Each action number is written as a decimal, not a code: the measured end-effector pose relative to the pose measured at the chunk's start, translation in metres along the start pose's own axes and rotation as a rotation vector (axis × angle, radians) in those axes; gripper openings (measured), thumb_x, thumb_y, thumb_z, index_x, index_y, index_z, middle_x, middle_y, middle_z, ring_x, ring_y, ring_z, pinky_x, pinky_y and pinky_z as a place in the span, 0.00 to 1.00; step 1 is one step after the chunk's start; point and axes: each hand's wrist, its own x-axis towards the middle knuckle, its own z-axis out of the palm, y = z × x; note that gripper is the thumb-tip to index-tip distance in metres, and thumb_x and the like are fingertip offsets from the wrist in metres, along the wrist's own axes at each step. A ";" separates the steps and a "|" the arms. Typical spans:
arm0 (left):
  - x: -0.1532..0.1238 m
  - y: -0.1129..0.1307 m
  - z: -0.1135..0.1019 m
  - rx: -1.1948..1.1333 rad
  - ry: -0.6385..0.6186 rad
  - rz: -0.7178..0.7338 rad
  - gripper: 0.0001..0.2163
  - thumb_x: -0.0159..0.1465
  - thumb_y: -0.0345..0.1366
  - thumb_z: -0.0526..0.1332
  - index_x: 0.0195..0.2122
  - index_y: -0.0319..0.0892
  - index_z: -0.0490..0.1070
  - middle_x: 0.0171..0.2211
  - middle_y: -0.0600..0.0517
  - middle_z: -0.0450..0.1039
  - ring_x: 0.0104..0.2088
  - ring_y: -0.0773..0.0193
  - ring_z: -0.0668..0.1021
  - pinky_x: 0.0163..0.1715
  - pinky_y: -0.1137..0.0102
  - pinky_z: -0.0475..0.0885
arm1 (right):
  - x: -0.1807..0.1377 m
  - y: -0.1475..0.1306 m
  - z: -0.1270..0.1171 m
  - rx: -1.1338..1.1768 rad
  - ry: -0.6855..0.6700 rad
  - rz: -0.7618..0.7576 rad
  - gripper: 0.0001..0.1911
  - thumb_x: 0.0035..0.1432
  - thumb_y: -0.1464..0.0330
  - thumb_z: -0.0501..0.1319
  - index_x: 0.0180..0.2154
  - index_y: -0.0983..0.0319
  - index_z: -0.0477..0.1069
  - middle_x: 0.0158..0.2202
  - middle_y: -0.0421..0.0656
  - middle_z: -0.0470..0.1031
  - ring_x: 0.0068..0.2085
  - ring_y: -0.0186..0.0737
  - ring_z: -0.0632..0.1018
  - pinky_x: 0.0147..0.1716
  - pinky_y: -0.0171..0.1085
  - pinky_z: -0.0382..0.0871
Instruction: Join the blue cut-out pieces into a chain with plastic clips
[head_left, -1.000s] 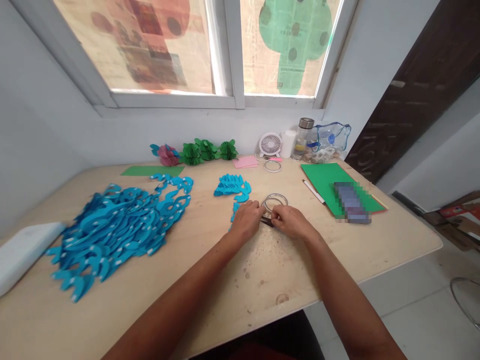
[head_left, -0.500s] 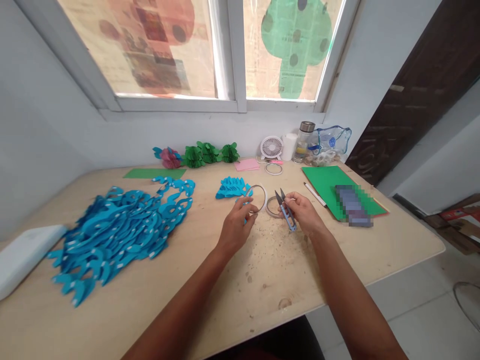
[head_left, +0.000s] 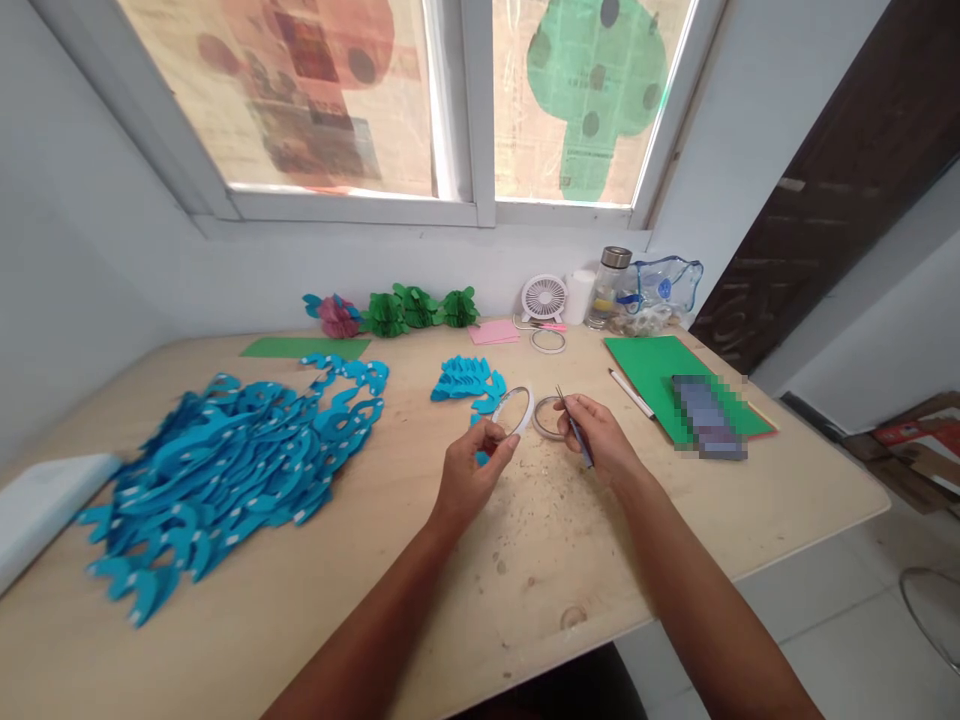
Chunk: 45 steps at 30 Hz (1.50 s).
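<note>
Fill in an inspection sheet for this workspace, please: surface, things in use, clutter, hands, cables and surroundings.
Surface: wooden table, with small specks scattered on it.
Things in use: tape roll and snips, both held; second roll on the table; blue pieces in a large heap and a small stack.
Clutter: fan, bottle, pouch, paper flowers, pen, green sheet with a blurred item on it.
Left hand: grips the tape roll.
Right hand: grips the snips.
Cables: pale loop by the fan, perhaps a cord; where it leads is unclear.
Surroundings: papered window, pale wall, dark door.
</note>
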 end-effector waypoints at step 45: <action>-0.006 0.003 0.005 0.132 -0.245 0.200 0.04 0.60 0.35 0.56 0.30 0.43 0.69 0.45 0.46 0.72 0.55 0.53 0.67 0.54 0.54 0.59 | -0.007 -0.001 0.011 0.103 -0.115 -0.036 0.17 0.42 0.62 0.69 0.27 0.62 0.62 0.15 0.29 0.54 0.15 0.22 0.52 0.15 0.29 0.41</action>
